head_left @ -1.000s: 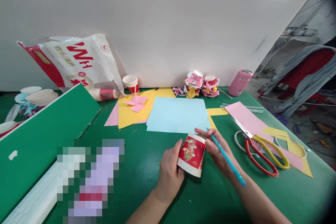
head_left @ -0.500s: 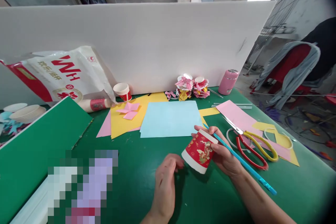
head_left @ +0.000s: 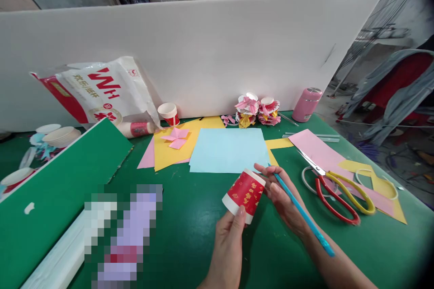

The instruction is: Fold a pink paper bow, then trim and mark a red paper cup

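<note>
Between the thumb and fingers of my left hand (head_left: 228,244) is a red paper cup (head_left: 247,189) with gold print. The cup is tilted, its wide, white-edged end toward the lower left and its narrow end toward the upper right. My right hand (head_left: 283,198) keeps a blue pencil (head_left: 307,219) lying across it, point up and away. The right fingertips are close beside the cup's narrow end; whether they touch it I cannot tell. Beyond both hands lie light blue paper sheets (head_left: 228,150). Scissors (head_left: 334,185) with one red and one yellow handle lie open to the right.
Yellow paper (head_left: 166,156) bears a folded pink paper piece (head_left: 176,137). Behind stand another paper cup (head_left: 169,115), decorated cups with bows (head_left: 247,106) and a pink flask (head_left: 307,104). A printed plastic bag (head_left: 111,90) and a tilted green board (head_left: 68,189) occupy the left.
The cup has passed from my right hand to my left, moving slightly left and turning. My right fingers have loosened from it while keeping the pencil. The camera view has swung left.
</note>
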{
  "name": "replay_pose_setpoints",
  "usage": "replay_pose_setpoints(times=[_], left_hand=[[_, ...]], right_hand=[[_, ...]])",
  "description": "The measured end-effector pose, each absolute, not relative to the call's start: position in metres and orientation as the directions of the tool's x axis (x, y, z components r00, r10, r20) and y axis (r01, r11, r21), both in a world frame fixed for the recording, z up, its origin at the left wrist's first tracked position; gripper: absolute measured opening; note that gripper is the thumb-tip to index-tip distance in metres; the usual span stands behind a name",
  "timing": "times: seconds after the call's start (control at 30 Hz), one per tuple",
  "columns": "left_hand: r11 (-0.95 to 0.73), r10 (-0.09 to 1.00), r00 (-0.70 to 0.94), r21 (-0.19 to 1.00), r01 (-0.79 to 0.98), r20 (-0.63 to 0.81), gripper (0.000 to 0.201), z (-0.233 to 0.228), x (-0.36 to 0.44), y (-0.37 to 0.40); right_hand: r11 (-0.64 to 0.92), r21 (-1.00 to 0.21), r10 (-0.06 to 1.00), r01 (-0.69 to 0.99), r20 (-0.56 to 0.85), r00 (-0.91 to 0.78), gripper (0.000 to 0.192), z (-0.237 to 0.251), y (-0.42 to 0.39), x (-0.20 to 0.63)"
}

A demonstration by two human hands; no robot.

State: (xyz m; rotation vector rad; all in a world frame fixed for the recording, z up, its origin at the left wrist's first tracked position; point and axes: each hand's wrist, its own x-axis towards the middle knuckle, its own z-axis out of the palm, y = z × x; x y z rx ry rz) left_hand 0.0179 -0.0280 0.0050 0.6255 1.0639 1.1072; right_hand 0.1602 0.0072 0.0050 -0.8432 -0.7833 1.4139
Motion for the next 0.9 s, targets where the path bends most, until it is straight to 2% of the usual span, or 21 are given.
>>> replay_pose_setpoints(times=[0.13, 0.23, 0.33, 0.47, 0.57, 0.67, 0.77, 0.83, 0.9], left_hand=[[0.263, 0.961, 0.137, 0.945, -0.197, -0.239, 0.041, 0.005, 0.015, -0.036], [0.246, 0.963, 0.174, 0.933, -0.262, -0.206, 0.047, 0.009, 0.017, -0.039], [0.298, 0.95, 0.223, 0.848, -0.438, -0.219, 0.051, 0.01, 0.019, -0.037], [0.416, 0.909, 0.255, 0.668, -0.617, -0.331, 0.043, 0.007, 0.017, -0.033], [0.458, 0.878, 0.266, 0.542, -0.704, -0.397, 0.034, 0.008, 0.015, -0.03], [0.468, 0.861, 0.252, 0.495, -0.732, -0.441, 0.031, 0.011, 0.015, -0.029], [0.43, 0.871, 0.169, 0.549, -0.716, -0.462, 0.031, 0.009, 0.016, -0.03], [0.405, 0.88, 0.088, 0.64, -0.653, -0.467, 0.033, 0.006, 0.016, -0.033], [0.401, 0.884, 0.014, 0.741, -0.539, -0.468, 0.038, 0.001, 0.015, -0.037]], right_hand=[[-0.104, -0.858, 0.993, -0.504, -0.12, -0.001, 0.03, 0.005, 0.005, 0.148], [-0.127, -0.832, 0.992, -0.54, -0.112, -0.061, 0.03, 0.004, 0.006, 0.147], [-0.133, -0.811, 0.988, -0.57, -0.064, -0.139, 0.029, 0.002, 0.007, 0.152], [-0.129, -0.802, 0.982, -0.584, -0.023, -0.186, 0.032, 0.0, 0.005, 0.155], [-0.127, -0.807, 0.978, -0.577, -0.006, -0.208, 0.031, 0.0, 0.004, 0.153], [-0.123, -0.812, 0.978, -0.571, -0.002, -0.208, 0.03, -0.002, 0.004, 0.151], [-0.057, -0.821, 0.994, -0.568, 0.004, -0.106, 0.025, -0.006, 0.008, 0.152], [-0.005, -0.833, 1.0, -0.553, -0.007, 0.001, 0.021, -0.009, 0.012, 0.155], [0.024, -0.841, 0.996, -0.541, -0.029, 0.088, 0.027, -0.01, 0.015, 0.16]])
